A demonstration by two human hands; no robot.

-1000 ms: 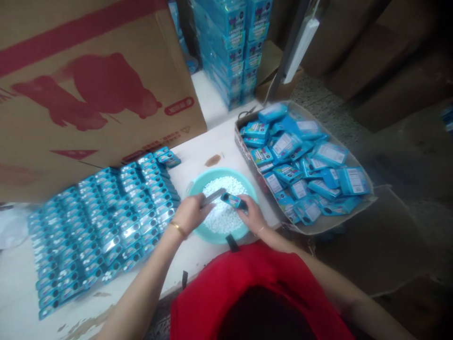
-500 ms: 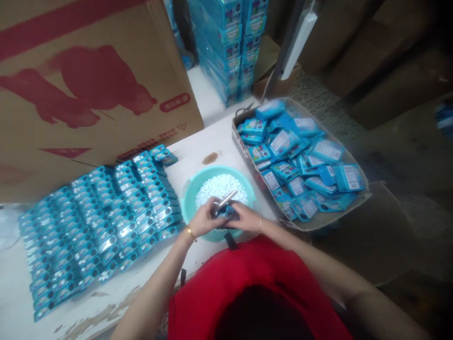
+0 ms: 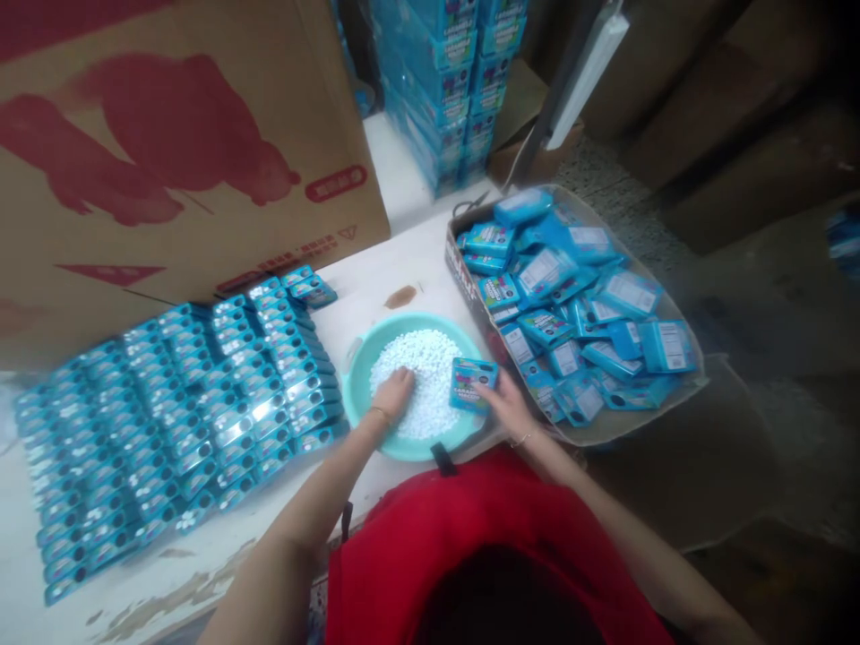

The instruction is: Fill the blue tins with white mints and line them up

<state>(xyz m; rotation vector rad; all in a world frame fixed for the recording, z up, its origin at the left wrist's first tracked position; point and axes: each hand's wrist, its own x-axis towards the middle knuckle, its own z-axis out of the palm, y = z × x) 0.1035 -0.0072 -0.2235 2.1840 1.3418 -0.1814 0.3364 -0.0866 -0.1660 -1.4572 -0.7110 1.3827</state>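
Note:
A light green basin [image 3: 356, 394] full of small white pellets [image 3: 426, 345] sits in front of me. My left hand [image 3: 395, 394] reaches down into the pellets, fingers drawn together, with their tips and anything in them out of sight. At the basin's right side, my right hand [image 3: 507, 403] grips a small blue printed box [image 3: 468, 383] by its right edge and holds it over the pellets, with its printed front facing up. The thin silver tool seen earlier does not show.
Rows of blue boxes [image 3: 194, 394] cover the left of the white table [image 3: 376, 269]. An open carton [image 3: 463, 278] of loose blue boxes stands at right. Behind are a large brown carton [image 3: 269, 107], wrapped stacks [image 3: 450, 98] and scissors [image 3: 470, 204].
My hands were together over the basin around a blue box and a silver tool. They have parted: the left went down into the pellets, the right moved rightward with the box.

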